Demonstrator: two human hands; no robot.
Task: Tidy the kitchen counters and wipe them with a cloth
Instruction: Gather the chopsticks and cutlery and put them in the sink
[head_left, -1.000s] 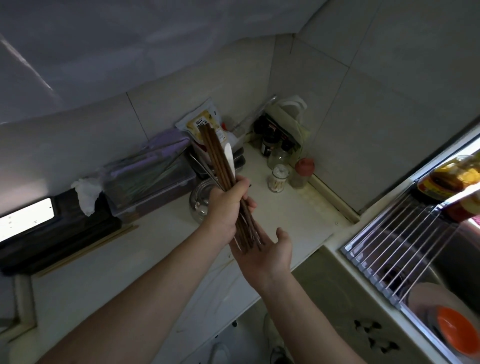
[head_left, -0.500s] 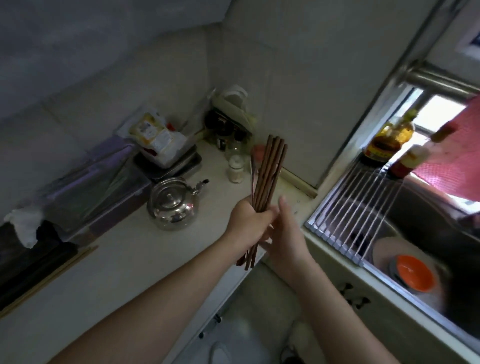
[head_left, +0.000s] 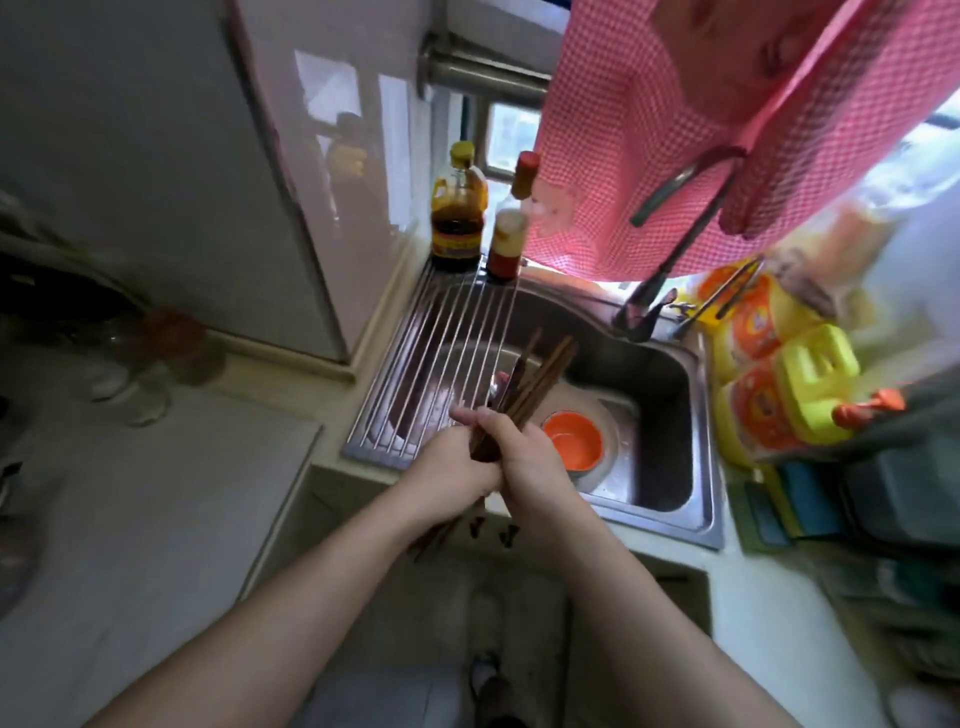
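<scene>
Left hand (head_left: 447, 478) and right hand (head_left: 524, 460) together, both clamped on the chopstick bundle (head_left: 540, 376) over the sink (head_left: 652, 374): square the tips, lower clear of drying rack (head_left: 441, 338).

Chopsticks (head_left: 545, 375) held over the sink (head_left: 660, 400).
I see my left hand (head_left: 448, 480) and right hand (head_left: 530, 467) both gripping the dark wooden bundle, tips tilted far-right. An orange bowl (head_left: 574, 441) sits in the basin just right of them. A wire rack (head_left: 431, 358) spans the sink's left side, with two sauce bottles (head_left: 458, 218) at its far end.
</scene>
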